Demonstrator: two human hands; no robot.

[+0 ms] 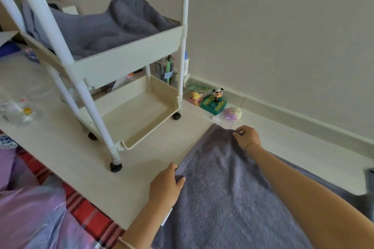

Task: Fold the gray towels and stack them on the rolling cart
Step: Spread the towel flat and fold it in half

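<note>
Clear plastic bag (18, 110) far left, contents blurred. White rolling cart (129, 54): unfolded gray towels (113, 28) heaped in middle tray, top cut off. Left hand (165, 187) pinches near hem of gray floor towel (228, 194); right hand (248, 136) pinches far corner. White tag (167, 217) on hem, unreadable. Panda figurine (217, 95) by wall.
</note>
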